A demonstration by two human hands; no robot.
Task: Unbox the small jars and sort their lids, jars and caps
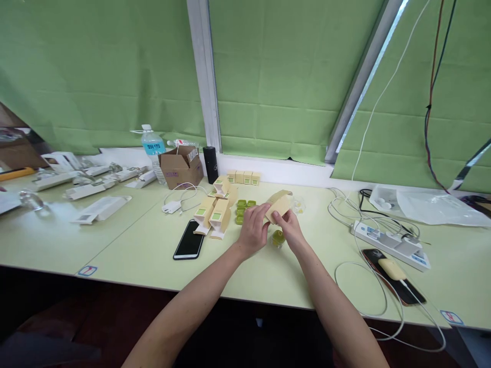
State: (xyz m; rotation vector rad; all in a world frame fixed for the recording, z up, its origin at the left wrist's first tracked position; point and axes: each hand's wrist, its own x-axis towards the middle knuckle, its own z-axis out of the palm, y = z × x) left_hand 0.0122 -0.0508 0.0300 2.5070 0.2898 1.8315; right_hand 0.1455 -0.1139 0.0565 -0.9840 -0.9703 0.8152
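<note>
Both my hands are closed on a small pale-yellow cardboard box (280,205), held tilted above the table. My left hand (253,227) grips its left side, and my right hand (290,230) pinches its lower right. Just under the hands a small green jar (278,238) stands on the table. Several green containers (241,209) sit in rows left of my left hand. Further left lie several pale-yellow boxes (219,214) with open flaps. Whether anything is inside the held box cannot be seen.
A phone (188,240) lies left of the boxes. Behind stand a brown carton (181,167), a water bottle (153,148), a black cylinder (210,164) and a row of small yellow boxes (243,177). Rightward are a power strip (391,244), loose cables and another phone (408,293).
</note>
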